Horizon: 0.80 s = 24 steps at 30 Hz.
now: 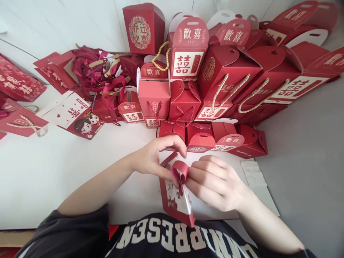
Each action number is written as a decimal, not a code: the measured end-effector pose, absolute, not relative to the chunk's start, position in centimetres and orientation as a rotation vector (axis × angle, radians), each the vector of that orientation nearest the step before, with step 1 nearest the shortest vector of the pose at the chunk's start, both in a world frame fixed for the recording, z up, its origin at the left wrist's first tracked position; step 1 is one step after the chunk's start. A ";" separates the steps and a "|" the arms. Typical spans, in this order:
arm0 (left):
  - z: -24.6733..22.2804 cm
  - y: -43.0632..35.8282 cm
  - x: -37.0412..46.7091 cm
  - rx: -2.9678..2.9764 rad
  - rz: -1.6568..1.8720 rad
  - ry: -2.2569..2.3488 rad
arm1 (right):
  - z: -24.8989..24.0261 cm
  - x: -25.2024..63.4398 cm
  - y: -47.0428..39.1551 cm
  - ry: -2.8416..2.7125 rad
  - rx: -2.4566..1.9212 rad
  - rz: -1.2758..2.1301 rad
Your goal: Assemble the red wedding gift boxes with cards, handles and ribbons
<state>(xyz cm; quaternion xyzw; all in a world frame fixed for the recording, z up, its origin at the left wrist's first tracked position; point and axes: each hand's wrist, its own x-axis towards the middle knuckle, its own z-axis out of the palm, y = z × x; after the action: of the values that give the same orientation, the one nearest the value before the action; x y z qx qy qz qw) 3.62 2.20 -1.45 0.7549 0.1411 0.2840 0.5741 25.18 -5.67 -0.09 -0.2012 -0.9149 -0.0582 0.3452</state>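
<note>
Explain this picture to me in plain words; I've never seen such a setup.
No machine here: these are a person's bare hands, filmed by a camera worn on the head, looking forward and down. The left hand curls around the top of a small red-and-white box; the right hand appears to pinch its red ribbon loop. On the white table, red gift boxes are stacked behind, with tangled dark red ribbons to their left.

Bright diffuse light, soft shadows, blurred upper-right edge
</note>
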 end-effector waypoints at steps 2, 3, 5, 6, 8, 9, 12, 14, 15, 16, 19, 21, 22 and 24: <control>-0.3 1.5 3.1 1.887 0.807 0.477 | 0.5 25.3 -6.2 -2.394 -0.656 -0.212; 0.4 1.0 2.8 1.920 0.833 0.584 | 0.7 25.3 -6.5 -2.394 -0.729 -0.240; 1.5 -0.2 2.5 1.936 0.789 0.781 | 0.8 25.1 -6.8 -2.399 -0.839 -0.289; 1.9 -0.8 2.4 1.933 0.736 0.839 | 0.7 24.9 -6.9 -2.407 -0.866 -0.309; 2.2 -2.0 2.5 1.936 0.642 0.903 | 0.4 24.5 -6.9 -2.419 -0.887 -0.327; 2.1 -2.4 2.6 1.938 0.621 0.929 | 0.2 24.3 -6.8 -2.417 -0.888 -0.329; 1.2 -3.0 3.1 1.925 0.625 1.024 | -0.7 23.9 -6.7 -2.384 -0.929 -0.338; 0.6 -3.2 3.3 1.895 0.659 1.059 | -1.3 23.7 -6.7 -2.348 -0.966 -0.343; 0.3 -3.2 3.4 1.882 0.686 1.064 | -1.6 23.7 -6.7 -2.321 -0.985 -0.345; 0.1 -3.3 3.5 1.873 0.718 1.064 | -1.9 23.6 -6.7 -2.289 -1.005 -0.345; 0.0 -3.8 3.6 1.876 0.772 1.051 | -2.5 23.3 -6.9 -2.178 -1.064 -0.326; 0.2 -4.2 3.7 1.888 0.735 1.017 | -2.8 23.0 -7.1 -2.096 -1.108 -0.294; 0.3 -4.3 3.8 1.890 0.707 0.993 | -2.9 22.8 -7.2 -2.050 -1.134 -0.270; 0.4 -4.5 4.1 1.875 0.661 0.956 | -3.1 22.3 -7.4 -1.940 -1.203 -0.204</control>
<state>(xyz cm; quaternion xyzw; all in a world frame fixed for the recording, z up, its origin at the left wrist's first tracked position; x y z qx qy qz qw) 4.12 -4.54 0.40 0.7587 0.3866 0.2676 0.4509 22.34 -7.43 -3.07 -0.4782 -0.7713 -0.0810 0.4121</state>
